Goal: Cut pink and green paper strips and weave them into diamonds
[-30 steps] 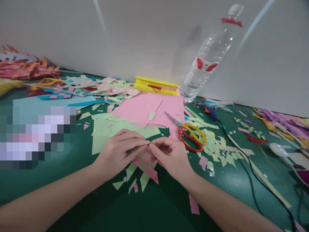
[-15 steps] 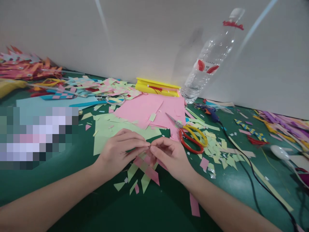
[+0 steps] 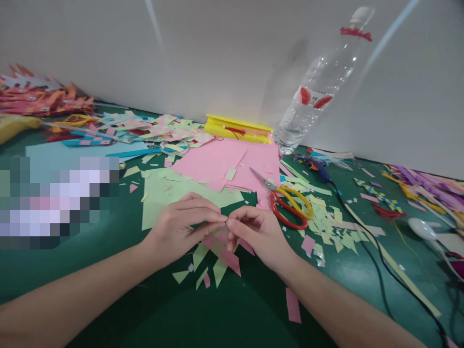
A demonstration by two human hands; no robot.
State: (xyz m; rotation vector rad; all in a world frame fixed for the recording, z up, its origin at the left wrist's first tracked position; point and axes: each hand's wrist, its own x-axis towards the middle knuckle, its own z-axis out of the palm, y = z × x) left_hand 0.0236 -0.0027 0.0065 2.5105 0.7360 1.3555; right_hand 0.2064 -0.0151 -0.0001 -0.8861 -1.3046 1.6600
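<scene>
My left hand point(image 3: 181, 228) and my right hand point(image 3: 256, 233) meet fingertip to fingertip over a small piece woven from pink and pale green paper strips point(image 3: 219, 251) on the green table. Both hands pinch the upper edge of that woven piece, fingers pressed together. Loose strip ends fan out below the hands. Red-and-yellow scissors point(image 3: 288, 205) lie just right of my right hand, blades pointing up-left onto pink paper sheets point(image 3: 224, 162).
A clear plastic bottle point(image 3: 319, 87) leans by the white wall, next to a yellow box point(image 3: 237, 129). A blue glue gun point(image 3: 313, 164) with a black cord point(image 3: 373, 261) lies at the right. Paper scraps, green sheets point(image 3: 163, 193) and finished woven pieces point(image 3: 39, 96) cover the table.
Hardly anything differs: both hands stay pinched on the woven piece, with the fingers shifting very slightly. The view has drifted a little.
</scene>
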